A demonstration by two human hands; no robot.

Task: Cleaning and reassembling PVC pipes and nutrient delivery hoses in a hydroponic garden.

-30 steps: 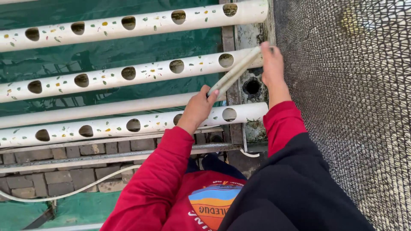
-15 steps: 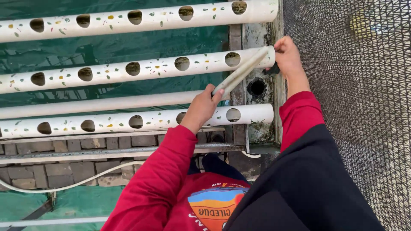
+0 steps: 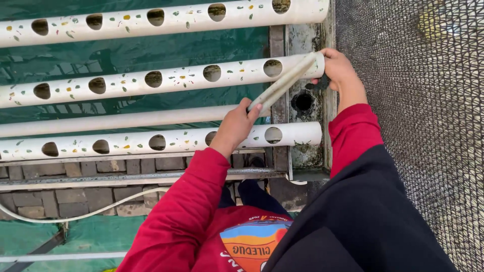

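Observation:
My left hand grips the lower end of a short, dirty white pipe piece that slants up to the right. My right hand holds its upper end against the end of the middle white pipe with round holes. Both arms wear red sleeves. The pipe piece crosses above a dark round hole in a grimy trough at the pipes' right ends.
Three long white pipes with round holes lie side by side over green sheeting, with a plain pipe between. Dark mesh netting hangs at right. Bricks, a metal rail and a thin white hose lie below.
My right hand has moved right along with the upper end of the pipe piece, reaching the end of the middle pipe. The left hand stayed at the lower end.

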